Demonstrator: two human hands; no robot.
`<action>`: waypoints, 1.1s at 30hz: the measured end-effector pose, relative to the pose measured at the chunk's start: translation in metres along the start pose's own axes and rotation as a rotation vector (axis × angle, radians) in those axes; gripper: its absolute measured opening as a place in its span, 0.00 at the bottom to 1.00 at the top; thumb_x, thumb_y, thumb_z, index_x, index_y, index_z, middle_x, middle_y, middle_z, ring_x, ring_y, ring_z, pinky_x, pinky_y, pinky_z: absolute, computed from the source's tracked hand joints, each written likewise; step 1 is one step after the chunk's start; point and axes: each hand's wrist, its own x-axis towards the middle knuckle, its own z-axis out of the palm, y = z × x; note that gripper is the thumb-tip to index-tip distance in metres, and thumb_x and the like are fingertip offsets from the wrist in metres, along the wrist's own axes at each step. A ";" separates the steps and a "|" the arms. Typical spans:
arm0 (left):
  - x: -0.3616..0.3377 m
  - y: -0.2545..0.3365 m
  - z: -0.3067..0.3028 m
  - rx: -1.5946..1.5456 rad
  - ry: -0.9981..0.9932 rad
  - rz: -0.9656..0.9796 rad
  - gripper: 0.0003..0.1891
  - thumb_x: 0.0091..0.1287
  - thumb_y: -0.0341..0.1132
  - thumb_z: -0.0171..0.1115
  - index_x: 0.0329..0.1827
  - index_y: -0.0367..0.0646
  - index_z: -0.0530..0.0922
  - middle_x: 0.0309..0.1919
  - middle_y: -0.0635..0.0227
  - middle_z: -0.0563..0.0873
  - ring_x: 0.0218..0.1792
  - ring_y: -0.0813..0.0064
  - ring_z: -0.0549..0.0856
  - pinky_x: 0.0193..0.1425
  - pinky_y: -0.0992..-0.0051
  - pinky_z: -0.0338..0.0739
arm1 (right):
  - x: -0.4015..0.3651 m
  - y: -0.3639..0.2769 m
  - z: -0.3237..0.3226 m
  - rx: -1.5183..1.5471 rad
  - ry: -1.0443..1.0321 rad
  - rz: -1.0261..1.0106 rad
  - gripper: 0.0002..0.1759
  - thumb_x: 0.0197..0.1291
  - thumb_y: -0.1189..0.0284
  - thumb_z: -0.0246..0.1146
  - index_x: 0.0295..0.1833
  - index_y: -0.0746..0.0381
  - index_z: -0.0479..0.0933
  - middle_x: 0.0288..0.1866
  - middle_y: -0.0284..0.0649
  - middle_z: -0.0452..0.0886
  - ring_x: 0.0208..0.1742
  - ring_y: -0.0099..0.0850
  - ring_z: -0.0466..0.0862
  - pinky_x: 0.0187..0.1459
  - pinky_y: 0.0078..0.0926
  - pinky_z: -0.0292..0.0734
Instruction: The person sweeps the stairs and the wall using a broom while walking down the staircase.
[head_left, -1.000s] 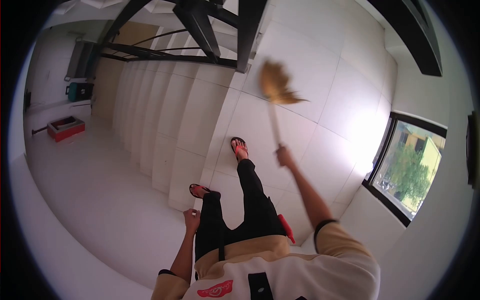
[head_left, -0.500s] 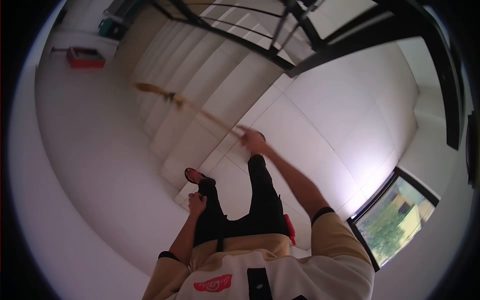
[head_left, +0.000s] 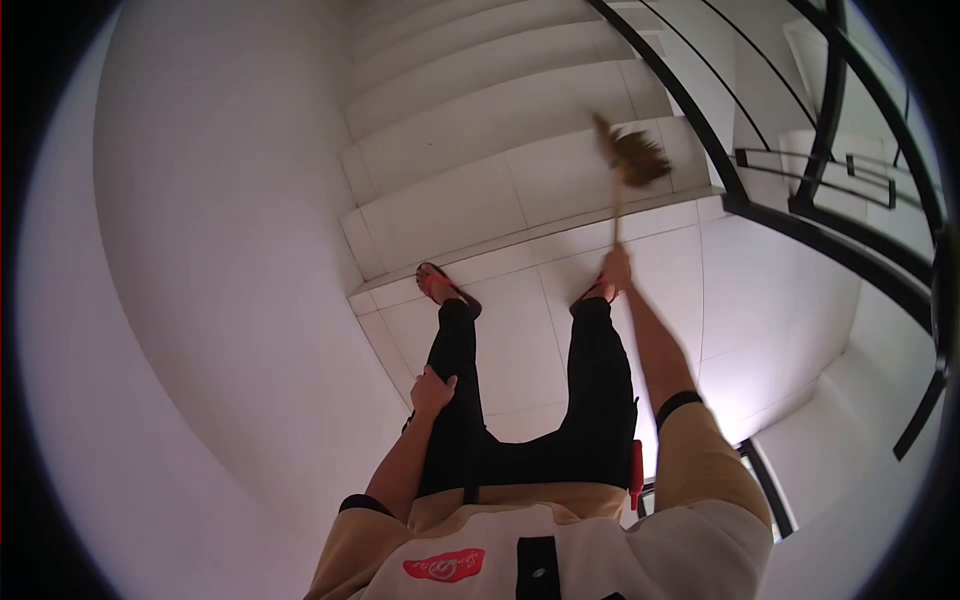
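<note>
My right hand (head_left: 617, 268) is closed around the thin handle of a broom (head_left: 640, 158), in front of my right foot. The brown bristle head points away from me, over the step below the landing, and is smeared by motion. My left hand (head_left: 433, 392) rests on my left leg near the knee, its thumb apart from the fingers and nothing visible in it. Both feet, in sandals (head_left: 440, 285) with red straps, stand close to the edge of the landing.
White tiled stairs (head_left: 430, 165) lead down ahead of me. A black metal railing (head_left: 690, 105) runs along their right side, and a pale wall (head_left: 210, 260) curves along the left. Behind my right arm is a black-framed window (head_left: 768, 488).
My view has turned left, so the stairs now lie straight ahead. The broom has swung from the left to the right side of the steps. My left hand stays on my leg.
</note>
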 end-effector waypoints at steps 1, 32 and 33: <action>0.000 -0.008 0.001 -0.017 0.009 0.010 0.34 0.53 0.55 0.57 0.51 0.32 0.63 0.40 0.45 0.77 0.42 0.51 0.79 0.45 0.60 0.74 | -0.015 -0.072 0.015 0.221 -0.031 0.106 0.12 0.49 0.75 0.52 0.40 0.66 0.72 0.35 0.52 0.76 0.36 0.40 0.79 0.34 0.43 0.75; 0.003 -0.076 -0.022 -0.301 0.002 0.037 0.24 0.55 0.48 0.58 0.43 0.35 0.66 0.35 0.51 0.77 0.34 0.56 0.81 0.38 0.64 0.77 | 0.123 -0.403 -0.330 1.465 -0.056 -0.055 0.20 0.59 0.65 0.55 0.55 0.63 0.68 0.15 0.29 0.64 0.11 0.14 0.59 0.10 0.13 0.55; 0.009 -0.072 -0.026 -0.303 0.017 0.039 0.24 0.55 0.48 0.58 0.43 0.35 0.66 0.35 0.52 0.77 0.34 0.57 0.81 0.38 0.64 0.77 | 0.116 -0.401 -0.342 1.582 -0.088 -0.037 0.21 0.59 0.64 0.55 0.54 0.64 0.68 0.15 0.29 0.64 0.11 0.14 0.60 0.10 0.13 0.55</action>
